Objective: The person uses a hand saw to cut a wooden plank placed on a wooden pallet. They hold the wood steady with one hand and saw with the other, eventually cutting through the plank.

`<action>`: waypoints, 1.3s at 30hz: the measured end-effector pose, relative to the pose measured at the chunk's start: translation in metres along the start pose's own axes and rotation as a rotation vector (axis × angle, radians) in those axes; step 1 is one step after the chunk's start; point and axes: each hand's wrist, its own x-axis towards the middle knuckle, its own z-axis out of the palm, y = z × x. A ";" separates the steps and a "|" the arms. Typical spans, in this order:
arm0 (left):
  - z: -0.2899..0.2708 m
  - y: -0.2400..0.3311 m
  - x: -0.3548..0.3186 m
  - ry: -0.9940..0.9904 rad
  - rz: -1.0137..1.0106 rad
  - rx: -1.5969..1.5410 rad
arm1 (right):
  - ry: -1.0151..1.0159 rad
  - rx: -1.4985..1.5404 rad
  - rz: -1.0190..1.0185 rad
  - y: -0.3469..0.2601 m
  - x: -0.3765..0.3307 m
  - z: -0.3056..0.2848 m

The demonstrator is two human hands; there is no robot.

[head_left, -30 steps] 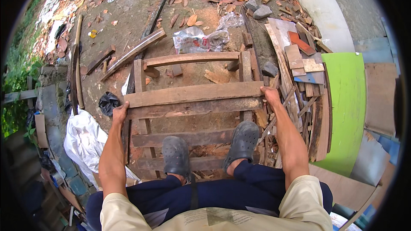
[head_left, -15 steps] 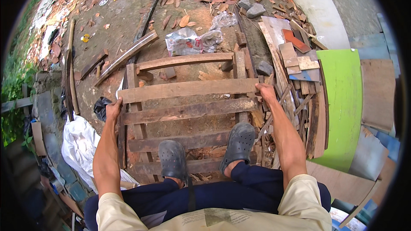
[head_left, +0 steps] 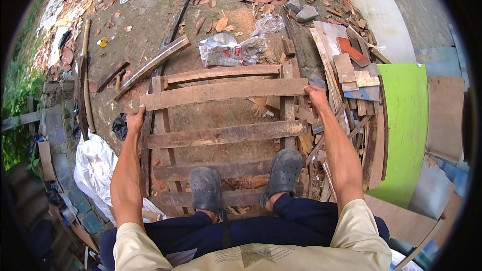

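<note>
A long light-brown wooden plank (head_left: 226,94) lies crosswise over a pallet-like wooden frame, with a hand at each end. My left hand (head_left: 135,119) is closed at its left end, the thumb on top. At the right end my right hand (head_left: 315,95) grips it, fingers partly hidden. Nearer me the frame has darker slats, such as the brown slat (head_left: 228,134) and a lower slat (head_left: 216,170). A narrow rail (head_left: 223,74) crosses its far end. My feet, in dark clogs (head_left: 205,189), stand on the near slats.
To the right are stacked wood scraps (head_left: 346,68) and a green board (head_left: 400,125). A white sack (head_left: 94,165) lies left. Beyond the frame are a clear plastic bag (head_left: 221,50), a loose timber (head_left: 153,66), stones (head_left: 306,14) and dry leaves.
Both hands have shifted the plank away from me, closer to the far rail. The gap between it and the brown slat is wider. The view has also shifted slightly.
</note>
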 end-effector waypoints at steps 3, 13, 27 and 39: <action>0.001 -0.002 0.012 0.003 -0.012 -0.027 | -0.015 0.003 -0.001 -0.008 0.010 0.004; 0.010 0.031 0.009 0.034 -0.022 -0.060 | 0.016 0.020 0.001 -0.004 0.020 0.000; 0.026 0.028 0.012 -0.045 -0.244 -0.514 | 0.016 0.180 0.050 -0.003 0.016 0.007; 0.033 0.026 0.003 -0.078 -0.296 -0.769 | 0.031 0.188 0.051 -0.005 0.014 0.015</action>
